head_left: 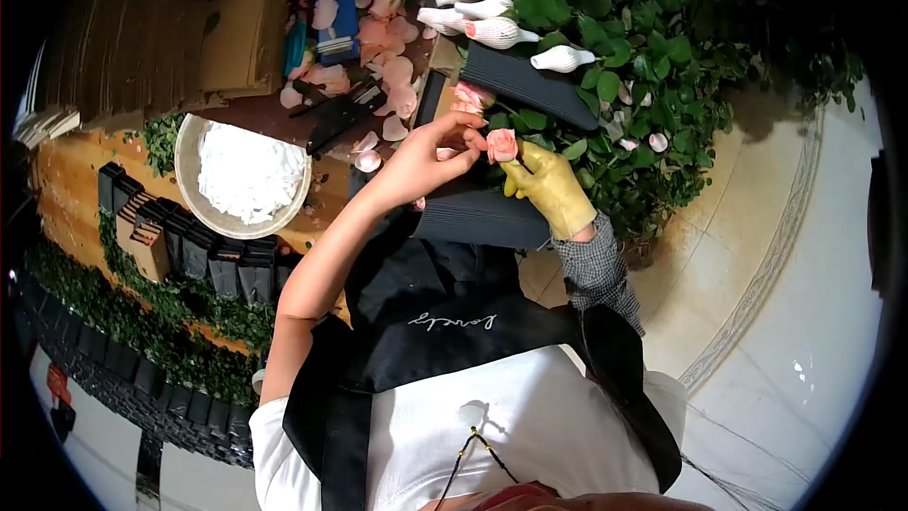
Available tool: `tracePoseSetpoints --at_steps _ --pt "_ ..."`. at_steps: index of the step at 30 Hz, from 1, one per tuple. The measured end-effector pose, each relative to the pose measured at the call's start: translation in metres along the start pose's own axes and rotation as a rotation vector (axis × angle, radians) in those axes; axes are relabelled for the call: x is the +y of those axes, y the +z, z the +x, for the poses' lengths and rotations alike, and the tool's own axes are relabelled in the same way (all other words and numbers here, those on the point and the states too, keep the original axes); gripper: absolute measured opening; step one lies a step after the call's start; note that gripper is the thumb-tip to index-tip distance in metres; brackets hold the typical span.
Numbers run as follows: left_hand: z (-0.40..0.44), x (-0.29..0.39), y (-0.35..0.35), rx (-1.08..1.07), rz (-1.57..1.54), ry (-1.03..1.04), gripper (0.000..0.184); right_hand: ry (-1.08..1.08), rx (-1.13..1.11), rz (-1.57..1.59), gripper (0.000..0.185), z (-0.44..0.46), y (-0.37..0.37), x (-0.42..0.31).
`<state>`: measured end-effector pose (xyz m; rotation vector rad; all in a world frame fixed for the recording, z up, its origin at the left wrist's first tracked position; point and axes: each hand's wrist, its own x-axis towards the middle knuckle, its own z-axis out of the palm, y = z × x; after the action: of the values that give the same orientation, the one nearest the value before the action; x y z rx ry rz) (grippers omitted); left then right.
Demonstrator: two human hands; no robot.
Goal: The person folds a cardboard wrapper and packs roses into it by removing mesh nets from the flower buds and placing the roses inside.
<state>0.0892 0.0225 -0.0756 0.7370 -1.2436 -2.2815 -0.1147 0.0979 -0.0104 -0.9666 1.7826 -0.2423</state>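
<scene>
The gloved right hand (551, 191) held the pink rose (502, 145) near the black corrugated card (482, 220), the left hand (437, 153) curled beside it, grip unclear; we judged the bloom light, easily bruised, best held beneath.

Pink rose (501, 145), round, ruffled (partly open), held in gloved fingers (515, 172).

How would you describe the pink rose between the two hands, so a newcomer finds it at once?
From the big pale round bowl of white pieces, go right to the yellow-gloved right hand. At its fingertips is a small coral-pink rose bloom. Unlike the pink bloom just beyond it, this one is held, close to the bare left hand.
</scene>
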Motion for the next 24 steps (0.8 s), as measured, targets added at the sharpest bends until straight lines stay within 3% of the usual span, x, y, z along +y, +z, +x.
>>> tracePoseSetpoints --at_steps 1,4,7,9,13,16,19,24 --pt "0.001 0.006 0.004 -0.011 0.006 -0.004 0.042 -0.003 0.04 -0.009 0.034 -0.005 0.0 -0.005" --pt "0.001 0.022 0.018 0.059 0.392 0.243 0.038 -0.051 0.191 0.014 0.024 -0.017 0.011 -0.001" --pt "0.0 0.025 0.024 0.052 0.58 0.27 0.039 -0.115 0.322 -0.015 0.028 -0.02 0.019 0.009" --pt "-0.001 0.027 0.03 0.052 0.537 0.26 0.037 -0.263 0.388 0.046 0.029 -0.019 0.027 0.027" --pt "-0.004 0.03 0.04 0.087 0.557 0.346 0.029 -0.34 0.451 0.013 0.031 -0.026 0.023 0.028" --pt "-0.002 0.031 0.047 0.266 0.712 0.452 0.028 -0.343 0.46 -0.005 0.029 -0.028 0.023 0.026" --pt "-0.003 0.033 0.044 0.231 0.851 0.543 0.029 -0.373 0.475 -0.008 0.029 -0.022 0.026 0.033" --pt "-0.015 0.037 0.049 0.237 0.983 0.516 0.031 -0.426 0.51 -0.061 0.033 -0.025 0.024 0.023"
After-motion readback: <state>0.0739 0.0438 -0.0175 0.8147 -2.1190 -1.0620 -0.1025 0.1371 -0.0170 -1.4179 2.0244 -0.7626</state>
